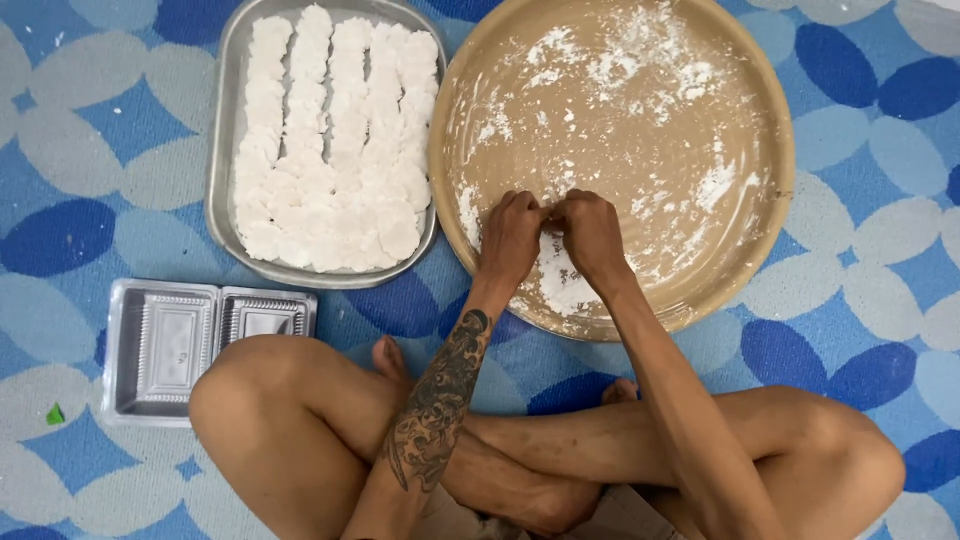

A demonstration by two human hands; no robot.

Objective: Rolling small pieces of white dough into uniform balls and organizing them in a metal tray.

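Pinching together over the near rim of the big round tan tray (760,120), the left hand (510,235) and right hand (592,232) meet fingertip to fingertip, curled closed on a small bit of white dough that is almost wholly hidden between them. Only a pale sliver may show at the join, so its shape cannot be told. Just under the hands lies a patch of white flour (560,285), with more dusted across the tray beyond the knuckles.

The dough looks soft, light and a little sticky. It should give under slight pressure and tear if pulled, so a gentle hold with the finger pads on its edges seems best, with flour to keep it from clinging.

To the left of the left hand, a metal tray (222,150) holds rows of flat white dough pieces (330,150). Nearer the left knee sits an open clear plastic box (170,345) on the blue patterned mat (60,150).
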